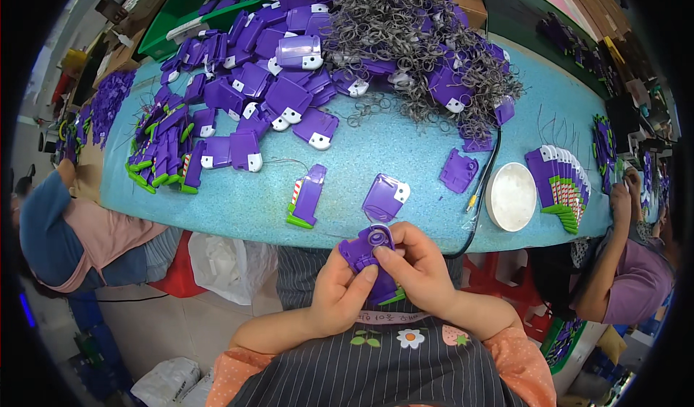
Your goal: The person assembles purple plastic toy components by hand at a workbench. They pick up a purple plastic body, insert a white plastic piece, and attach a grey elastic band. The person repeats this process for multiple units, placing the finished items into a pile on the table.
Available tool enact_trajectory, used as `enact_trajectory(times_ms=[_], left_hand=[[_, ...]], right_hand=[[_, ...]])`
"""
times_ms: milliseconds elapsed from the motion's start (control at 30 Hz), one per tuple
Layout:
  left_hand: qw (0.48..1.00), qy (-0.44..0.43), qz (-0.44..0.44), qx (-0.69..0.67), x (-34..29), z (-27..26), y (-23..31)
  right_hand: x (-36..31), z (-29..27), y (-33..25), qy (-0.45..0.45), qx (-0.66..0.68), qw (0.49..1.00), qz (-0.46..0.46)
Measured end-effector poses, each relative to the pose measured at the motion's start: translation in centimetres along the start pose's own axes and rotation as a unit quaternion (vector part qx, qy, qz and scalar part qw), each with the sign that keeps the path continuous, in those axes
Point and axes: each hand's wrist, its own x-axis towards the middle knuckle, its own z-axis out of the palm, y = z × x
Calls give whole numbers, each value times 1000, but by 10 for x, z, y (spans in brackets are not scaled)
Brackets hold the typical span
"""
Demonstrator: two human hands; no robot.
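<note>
Close to my body, just past the table's near edge, both hands hold one purple plastic part (354, 251). My left hand (341, 291) pinches its left and lower side, while the fingers of my right hand (418, 266) wrap the other side. My right thumb presses beside a round coil (377, 236) seated in the part; a white edge and a green tip show around the hands. On the table ahead lie a purple cover with a white corner (385, 197) and a purple boot-shaped part (309, 196) with a green sole and a red-striped side.
Purple covers (289, 96) and grey wire coils (412, 38) heap across the table (347, 154). Boot-shaped parts pile at left (163, 147). At right are a purple shell (459, 170), black cable (486, 183), white bowl (511, 197) and fanned parts (560, 183). People sit on both sides.
</note>
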Motion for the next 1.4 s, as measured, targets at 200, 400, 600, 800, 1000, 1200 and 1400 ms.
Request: enact_trajectory(times_ms=[200,400,600,800,1000,1200,1400], left_hand=[[991,3,-75,-111,-17,-23,20],[959,-60,-249,-119,-15,-21,14],[949,-82,-276,-128,-14,-13,7],[957,-112,-255,-85,-11,3,5],[958,-112,-257,-55,-11,4,9],[959,-134,-251,-2,-5,3,12],[973,-119,-141,140,1,6,15]], right_hand=[[43,-21,-30,151,-571,756,-282],[34,-42,-30,220,-553,765,-248],[-26,-54,-56,201,-97,961,-163],[-30,-30,-28,-14,-140,990,-14],[-27,-30,-20,-26,-142,989,40],[-27,-28,-13,2,-191,981,-24],[-30,-13,-23,85,-33,996,-3]])
